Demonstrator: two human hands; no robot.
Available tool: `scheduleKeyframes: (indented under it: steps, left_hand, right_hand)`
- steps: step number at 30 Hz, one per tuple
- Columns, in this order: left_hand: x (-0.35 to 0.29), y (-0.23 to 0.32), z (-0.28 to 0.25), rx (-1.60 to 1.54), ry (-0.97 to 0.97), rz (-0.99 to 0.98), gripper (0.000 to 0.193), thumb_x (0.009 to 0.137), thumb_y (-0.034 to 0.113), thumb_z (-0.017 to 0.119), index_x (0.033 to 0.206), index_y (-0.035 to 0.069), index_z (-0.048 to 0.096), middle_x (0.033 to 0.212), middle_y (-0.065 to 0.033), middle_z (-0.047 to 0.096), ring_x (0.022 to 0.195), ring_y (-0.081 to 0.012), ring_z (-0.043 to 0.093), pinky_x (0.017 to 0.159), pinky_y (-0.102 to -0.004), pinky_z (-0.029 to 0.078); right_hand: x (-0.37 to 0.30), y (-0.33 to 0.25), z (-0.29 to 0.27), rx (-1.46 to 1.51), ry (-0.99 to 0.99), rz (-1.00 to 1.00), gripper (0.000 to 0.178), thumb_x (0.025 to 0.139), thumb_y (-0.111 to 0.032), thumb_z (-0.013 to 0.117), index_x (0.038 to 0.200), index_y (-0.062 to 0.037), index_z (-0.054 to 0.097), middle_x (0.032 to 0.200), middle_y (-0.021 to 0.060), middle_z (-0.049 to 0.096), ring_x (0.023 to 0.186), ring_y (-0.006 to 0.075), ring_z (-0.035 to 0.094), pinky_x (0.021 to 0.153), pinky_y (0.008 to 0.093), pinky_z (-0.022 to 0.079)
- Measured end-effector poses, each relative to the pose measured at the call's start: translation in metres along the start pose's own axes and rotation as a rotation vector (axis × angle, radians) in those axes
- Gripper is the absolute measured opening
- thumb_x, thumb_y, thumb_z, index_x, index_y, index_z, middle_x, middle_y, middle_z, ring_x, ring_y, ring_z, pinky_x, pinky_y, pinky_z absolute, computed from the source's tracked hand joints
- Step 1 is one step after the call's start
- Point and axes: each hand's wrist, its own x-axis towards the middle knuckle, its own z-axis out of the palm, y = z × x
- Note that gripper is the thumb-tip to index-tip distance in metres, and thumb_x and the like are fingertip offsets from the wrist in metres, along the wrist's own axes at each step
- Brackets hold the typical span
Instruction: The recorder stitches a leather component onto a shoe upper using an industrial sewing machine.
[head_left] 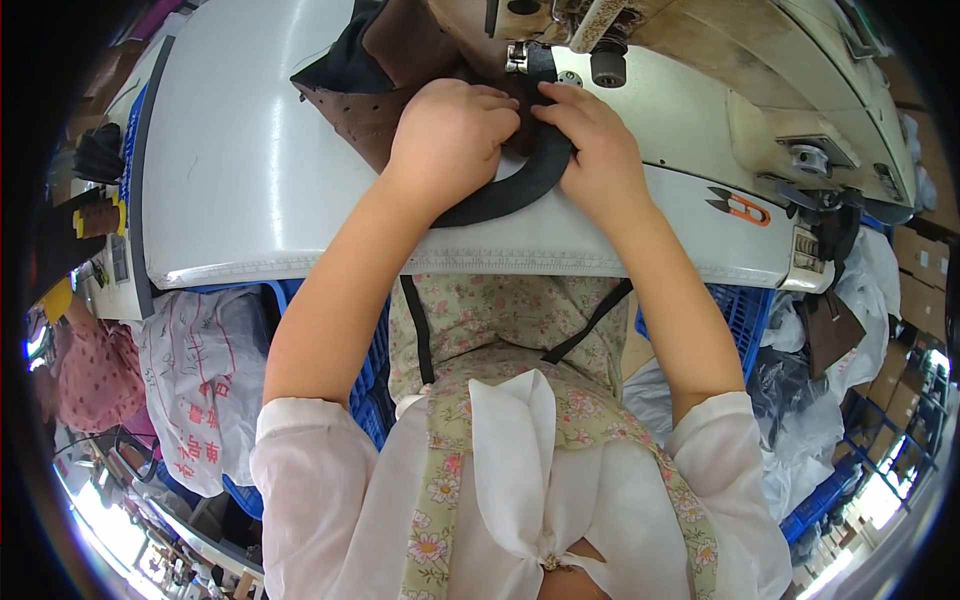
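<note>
A dark brown piece of material (pixel 350 118) with small holes lies under the sewing machine's presser foot (pixel 518 58). My left hand (pixel 450 130) is closed on it, fingers curled inward just in front of the foot. A curved black strip (pixel 520 192) runs from under the foot, between my hands and toward the table's front edge. At its right side, my right hand (pixel 597 140) pinches the strip near the foot, with thumb and forefinger close to the needle area. The fingertips of both hands are partly hidden by the material.
The sewing machine (pixel 720 50) spans the far right of the white table (pixel 230 150). Orange-handled thread snips (pixel 738 206) lie to the right. A measuring scale (pixel 500 265) follows the front edge. Blue crates (pixel 735 320) and plastic bags (pixel 200 380) stand below; a person's pink sleeve (pixel 100 375) shows at left.
</note>
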Motion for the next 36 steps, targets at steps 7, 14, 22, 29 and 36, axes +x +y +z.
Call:
scheduleKeyframes:
  steps: [7, 14, 22, 29, 36]
  left_hand:
    - [0.0, 0.001, 0.001, 0.012, -0.002, -0.003, 0.021, 0.064, -0.001, 0.06, 0.08, 0.006, 0.07, 0.1, -0.0079, 0.072, 0.102, -0.0241, 0.066, 0.084, -0.0393, 0.05]
    - [0.002, 0.012, 0.002, 0.145, 0.052, -0.019, 0.014, 0.068, 0.003, 0.06, 0.079, 0.009, 0.066, 0.105, -0.0079, 0.07, 0.109, -0.0237, 0.064, 0.1, -0.0443, 0.044]
    - [0.002, 0.006, 0.004, 0.167, 0.015, 0.008, 0.015, 0.067, 0.011, 0.065, 0.081, 0.01, 0.067, 0.107, -0.0121, 0.07, 0.106, -0.0252, 0.065, 0.105, -0.0473, 0.041]
    - [0.004, 0.004, 0.003, 0.154, 0.017, 0.039, 0.014, 0.066, 0.011, 0.064, 0.08, 0.01, 0.068, 0.105, -0.0119, 0.071, 0.104, -0.0239, 0.066, 0.104, -0.0464, 0.043]
    - [0.006, 0.001, 0.003, 0.149, 0.018, 0.044, 0.014, 0.067, 0.009, 0.063, 0.08, 0.011, 0.069, 0.105, -0.0105, 0.071, 0.102, -0.0227, 0.066, 0.105, -0.0458, 0.042]
  right_hand:
    - [0.005, 0.001, 0.003, 0.13, 0.051, 0.047, 0.027, 0.07, 0.008, 0.058, 0.094, -0.0032, 0.065, 0.113, 0.0129, 0.067, 0.107, 0.0335, 0.059, 0.093, 0.0431, 0.047]
    - [0.01, -0.009, 0.005, 0.043, 0.083, 0.02, 0.016, 0.073, 0.001, 0.061, 0.089, -0.0013, 0.062, 0.108, 0.0168, 0.067, 0.102, 0.0356, 0.06, 0.089, 0.0445, 0.048]
    - [0.008, -0.007, 0.005, 0.001, 0.037, 0.001, 0.014, 0.074, -0.003, 0.062, 0.088, -0.0008, 0.059, 0.107, 0.0183, 0.067, 0.1, 0.0354, 0.06, 0.087, 0.0445, 0.048]
    - [0.009, -0.007, 0.005, -0.007, 0.051, -0.021, 0.014, 0.074, -0.002, 0.061, 0.088, -0.0002, 0.058, 0.107, 0.0186, 0.067, 0.1, 0.0352, 0.061, 0.087, 0.0441, 0.048]
    - [0.008, -0.005, 0.008, -0.017, 0.06, -0.025, 0.013, 0.074, -0.002, 0.061, 0.087, -0.0003, 0.058, 0.109, 0.0191, 0.067, 0.1, 0.0352, 0.061, 0.087, 0.0441, 0.048]
